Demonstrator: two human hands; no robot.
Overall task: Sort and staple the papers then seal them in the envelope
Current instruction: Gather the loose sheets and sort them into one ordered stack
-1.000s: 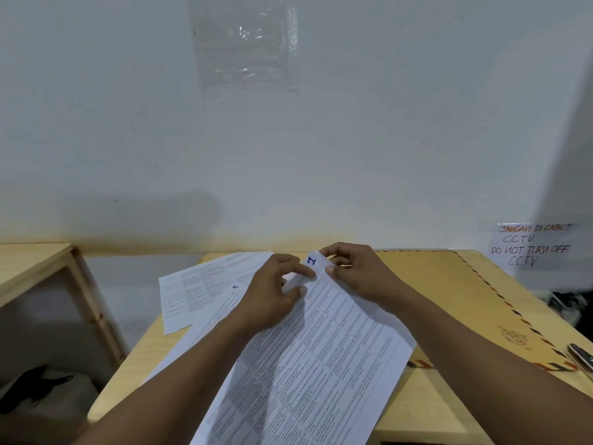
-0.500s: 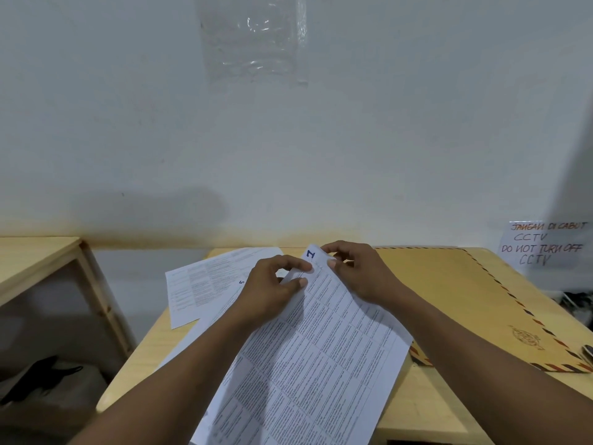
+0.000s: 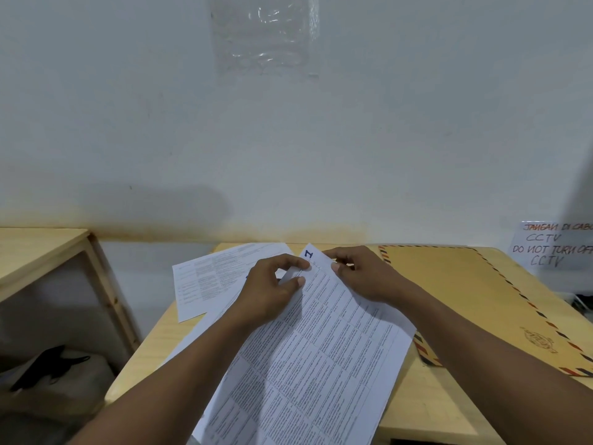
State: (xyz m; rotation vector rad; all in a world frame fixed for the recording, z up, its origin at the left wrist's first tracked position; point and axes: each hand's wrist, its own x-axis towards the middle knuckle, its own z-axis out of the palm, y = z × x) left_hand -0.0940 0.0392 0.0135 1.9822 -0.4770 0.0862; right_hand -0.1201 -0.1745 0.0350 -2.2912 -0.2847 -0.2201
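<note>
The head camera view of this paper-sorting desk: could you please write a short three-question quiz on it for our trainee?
1. True or false: the brown envelope with striped edging lies to the right of the printed white sheet marked "1".
2. Which hands pinch that sheet's top corner? A) left only B) right only C) both
3. Fill in: a second printed sheet lies on the ____ wooden table.

Key: 1 true; 2 C, left hand and right hand; 3 light.

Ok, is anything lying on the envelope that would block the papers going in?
Partly: the held papers overlap the envelope's near-left corner. The rest of it shows bare. Both hands pinch the papers' top corner.
</note>
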